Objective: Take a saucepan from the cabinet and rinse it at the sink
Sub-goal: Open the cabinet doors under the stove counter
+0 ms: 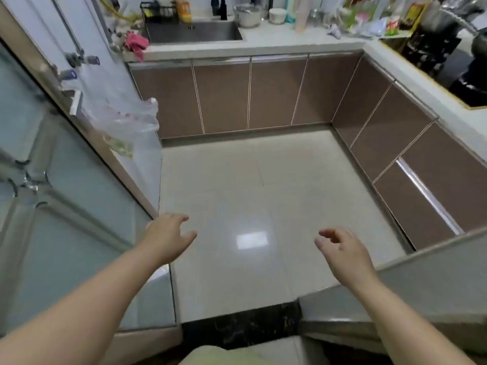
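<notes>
I stand at the kitchen doorway with both arms stretched out over the tiled floor. My left hand [168, 237] hangs empty with relaxed fingers near the glass door's edge. My right hand [342, 248] is also empty, fingers loosely curled. Brown base cabinets [224, 97] with shut doors run under the far counter and along the right side. The steel sink [193, 32] sits in the far counter at the top, with a black tap behind it. No saucepan shows outside the cabinets; a steel pot [247, 14] stands right of the sink.
A frosted glass door [66, 206] fills the left. A clear plastic bag [123, 114] hangs from pipes by the wall. A pink cloth [135, 44] lies left of the sink. Bottles and bowls crowd the counter [290, 35]. A black stove [448, 67] sits at the right.
</notes>
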